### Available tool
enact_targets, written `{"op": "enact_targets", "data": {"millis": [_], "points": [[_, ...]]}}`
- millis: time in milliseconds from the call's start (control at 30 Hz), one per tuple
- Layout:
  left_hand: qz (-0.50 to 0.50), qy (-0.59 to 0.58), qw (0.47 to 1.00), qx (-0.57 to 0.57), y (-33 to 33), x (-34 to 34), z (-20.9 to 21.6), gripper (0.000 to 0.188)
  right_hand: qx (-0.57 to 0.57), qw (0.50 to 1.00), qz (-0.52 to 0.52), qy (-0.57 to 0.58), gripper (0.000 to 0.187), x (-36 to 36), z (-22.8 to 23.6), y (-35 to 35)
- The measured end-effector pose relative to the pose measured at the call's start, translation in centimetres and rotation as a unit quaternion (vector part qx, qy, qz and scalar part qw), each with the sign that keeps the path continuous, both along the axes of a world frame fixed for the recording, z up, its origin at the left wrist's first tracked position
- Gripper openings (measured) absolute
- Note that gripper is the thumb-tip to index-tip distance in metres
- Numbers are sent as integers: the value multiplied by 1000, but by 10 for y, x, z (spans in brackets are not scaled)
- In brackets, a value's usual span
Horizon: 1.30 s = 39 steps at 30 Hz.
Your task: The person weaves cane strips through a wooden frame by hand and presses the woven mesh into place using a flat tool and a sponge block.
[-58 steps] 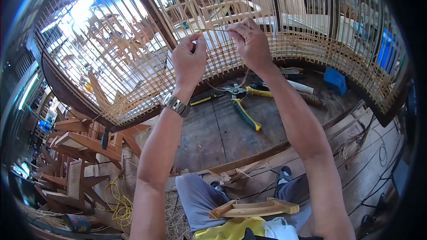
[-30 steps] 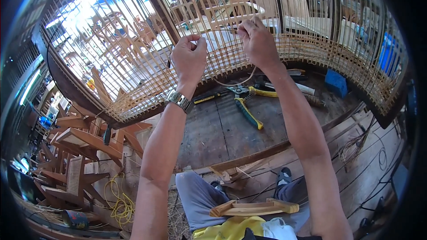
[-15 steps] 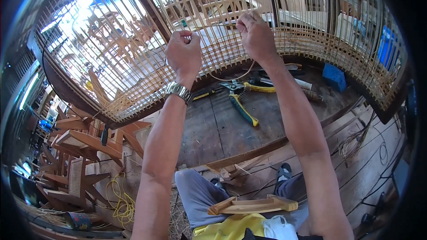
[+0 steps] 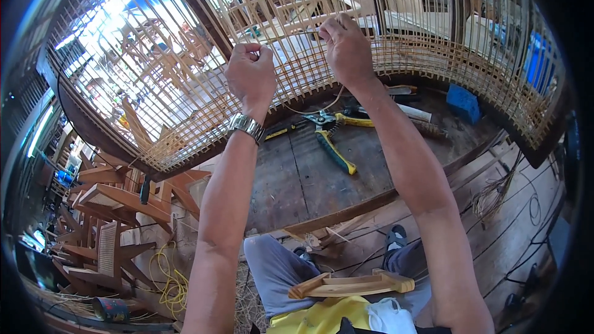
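A curved dark wooden frame (image 4: 105,136) strung with a lattice of thin cane strands (image 4: 427,55) stands upright before me. Its lower band is closely woven; higher up, mostly upright strands show. My left hand (image 4: 250,77), with a metal watch on the wrist, is closed in a pinch against the lattice; what lies between its fingertips is hidden. To the right and a little higher, my right hand (image 4: 348,52) pinches at the strands, apparently on a cane strand whose ends I cannot follow. A loose loop of cane (image 4: 318,111) hangs below that hand, over the bench.
Yellow-and-green pruning shears (image 4: 334,145) lie on the dark bench (image 4: 272,188), beside a blue block (image 4: 463,104) and other hand tools. Wooden chair parts (image 4: 114,210) and yellow cord (image 4: 173,284) are at left. Coiled cane (image 4: 492,201) lies on the floor at right.
My right hand has shifted a little left and is still pinched. My left hand has moved slightly left, its fingers still curled. The cane loop hangs slightly differently.
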<state>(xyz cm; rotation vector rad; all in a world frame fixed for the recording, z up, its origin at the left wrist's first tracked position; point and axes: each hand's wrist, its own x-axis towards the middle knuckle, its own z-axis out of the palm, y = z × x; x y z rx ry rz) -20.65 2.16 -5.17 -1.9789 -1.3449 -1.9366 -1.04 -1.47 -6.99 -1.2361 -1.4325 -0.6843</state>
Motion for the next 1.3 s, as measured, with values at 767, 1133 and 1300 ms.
{"op": "enact_targets", "data": {"millis": [767,1133,1300], "points": [[-83,54,992,-77,-25,-37,3,39,8,996,84,-28,12,-11,3,1],[-146,-26,985,-88,-5,-36,-6,27,-70,983,164,34,12,-2,13,-8],[-178,-59,980,-63,-3,-35,-7,28,-51,986,152,38,11,-8,13,-5]]}}
